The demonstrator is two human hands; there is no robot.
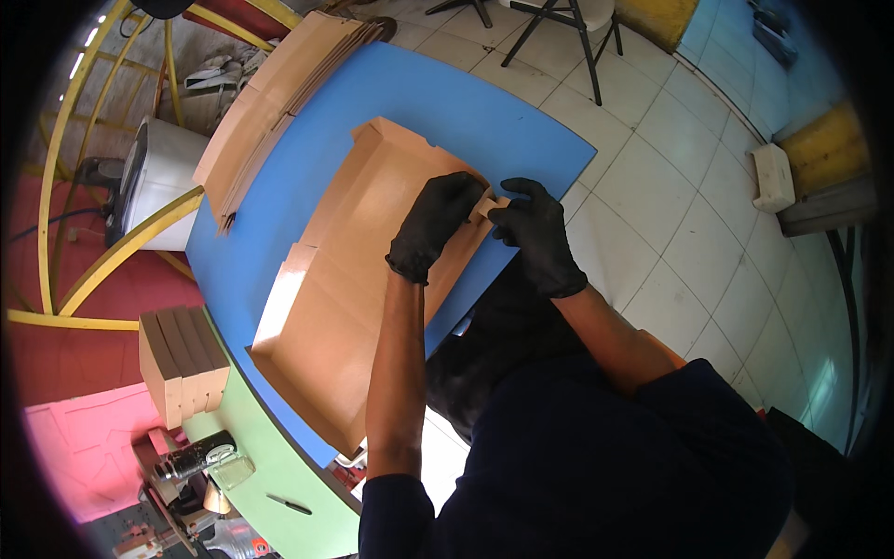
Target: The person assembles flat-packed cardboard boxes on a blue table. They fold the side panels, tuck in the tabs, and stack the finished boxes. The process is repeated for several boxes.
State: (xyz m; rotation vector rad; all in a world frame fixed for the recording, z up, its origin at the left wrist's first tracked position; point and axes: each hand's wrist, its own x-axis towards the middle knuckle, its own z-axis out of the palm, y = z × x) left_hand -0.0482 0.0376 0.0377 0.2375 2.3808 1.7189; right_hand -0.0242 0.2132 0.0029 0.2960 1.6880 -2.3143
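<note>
A long, shallow cardboard box (345, 265) lies partly folded on the blue table, its inside facing up and some side walls raised. My left hand (436, 224), in a black glove, is inside the box at its right corner, with bent fingers gripping the cardboard wall. From outside the same corner, my right hand (538, 231), also black-gloved, pinches a small cardboard flap (486, 206) between thumb and fingers. The left fingertips are partly hidden behind the back of the hand.
A stack of flat cardboard sheets (270, 102) rests along the far left edge of the blue table (447, 88). Folded boxes (182, 363), a black bottle (197, 455) and a knife (289, 504) are on the green table (270, 475). A chair (568, 23) stands beyond.
</note>
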